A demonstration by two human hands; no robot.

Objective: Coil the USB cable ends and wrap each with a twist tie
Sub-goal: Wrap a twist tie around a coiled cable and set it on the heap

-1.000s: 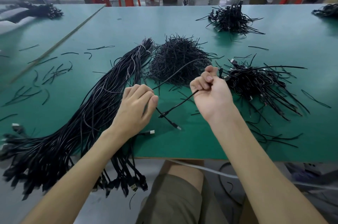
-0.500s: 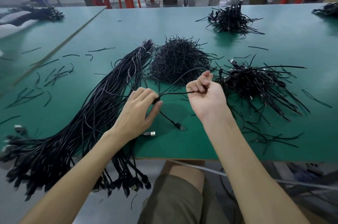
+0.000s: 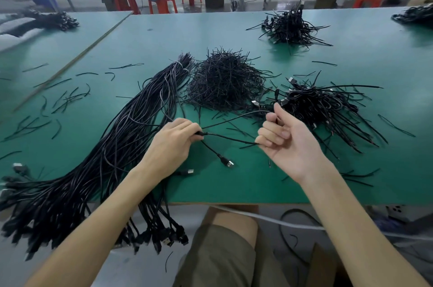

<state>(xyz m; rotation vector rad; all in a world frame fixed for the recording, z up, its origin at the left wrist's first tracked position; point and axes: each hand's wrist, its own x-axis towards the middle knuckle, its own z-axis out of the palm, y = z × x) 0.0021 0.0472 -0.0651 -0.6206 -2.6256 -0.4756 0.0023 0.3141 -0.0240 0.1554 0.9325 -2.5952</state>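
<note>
Left hand pinches the thin black USB cable; at three o'clock, right hand grips it in curled fingers, seemingly stretched for coiling.

Left forearm: bare, enters from 7 o'clock and runs toward 1 o'clock. Left hand: back uppermost, fingers curled, their tips pinching a USB cable on the hand's 3 o'clock side. Right forearm: bare, enters from 5 o'clock and runs toward 11 o'clock. Right hand: at 3 o'clock of the left hand and apart from it, palm facing the camera, fingers curled inward on the same cable, thumb raised toward 12 o'clock.
</note>
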